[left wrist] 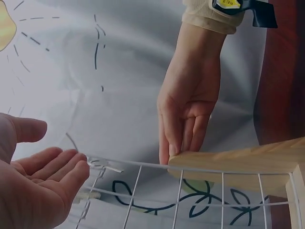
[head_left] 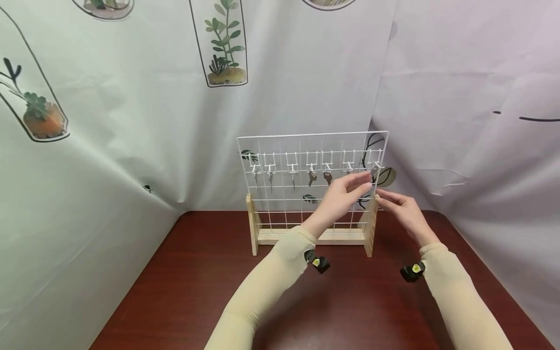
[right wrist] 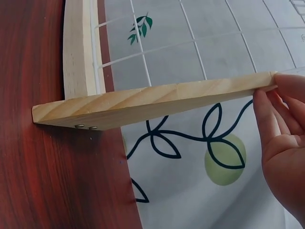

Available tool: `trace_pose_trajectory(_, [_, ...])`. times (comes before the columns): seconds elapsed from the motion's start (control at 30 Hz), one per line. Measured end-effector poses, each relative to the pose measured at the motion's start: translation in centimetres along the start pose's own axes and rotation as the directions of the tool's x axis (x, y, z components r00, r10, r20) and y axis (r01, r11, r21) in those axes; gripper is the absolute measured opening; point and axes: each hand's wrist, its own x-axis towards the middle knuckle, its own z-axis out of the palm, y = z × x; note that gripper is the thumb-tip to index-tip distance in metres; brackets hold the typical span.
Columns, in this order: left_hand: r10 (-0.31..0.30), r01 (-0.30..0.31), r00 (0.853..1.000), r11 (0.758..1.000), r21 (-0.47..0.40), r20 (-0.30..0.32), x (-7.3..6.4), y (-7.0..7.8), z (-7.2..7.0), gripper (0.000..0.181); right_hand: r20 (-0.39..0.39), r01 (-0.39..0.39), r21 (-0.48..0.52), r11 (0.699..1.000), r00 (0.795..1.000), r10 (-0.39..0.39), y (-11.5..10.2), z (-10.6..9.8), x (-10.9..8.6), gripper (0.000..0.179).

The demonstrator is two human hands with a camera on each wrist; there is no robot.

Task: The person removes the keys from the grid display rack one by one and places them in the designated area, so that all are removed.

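And the right grip [head_left: 404,212] is pinching the top of the wooden post [right wrist: 152,101], at the right edge of the wire rack [head_left: 306,185]; the left grip [head_left: 342,195] is hovering released, fingers loosely extended, near the endmost hook [head_left: 375,165]. The rack is standing on the table [head_left: 197,287].

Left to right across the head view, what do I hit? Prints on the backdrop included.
Orange pot print, tall plant print, rack's left wooden leg, left hand, right hand.
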Motion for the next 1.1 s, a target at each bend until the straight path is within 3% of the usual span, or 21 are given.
trace_pose_trajectory(0.27, [-0.054,0.059,0.996,0.997,0.056,-0.075,2.0,0.3,1.6,0.047,0.015,-0.001,0.023,1.000,1.000,0.001,0.1,0.0,0.2,0.054])
trace_pose_trajectory(0.43, [-0.077,0.089,0.985,0.993,0.072,-0.157,2.5,0.4,2.7,0.044,0.016,-0.009,0.026,1.000,1.000,0.008,0.2,0.0,0.1,0.052])
trace_pose_trajectory(0.8, [-0.079,0.090,0.967,0.995,0.036,-0.243,3.1,-0.6,3.7,0.034,0.015,-0.006,0.027,1.000,1.000,0.006,-0.2,-0.1,-0.2,0.054])
trace_pose_trajectory(1.1, [-0.141,0.127,0.942,0.990,-0.064,-0.305,4.0,-0.9,4.3,0.029,0.018,-0.004,0.007,1.000,1.000,0.003,-0.3,-0.3,-0.1,0.052])
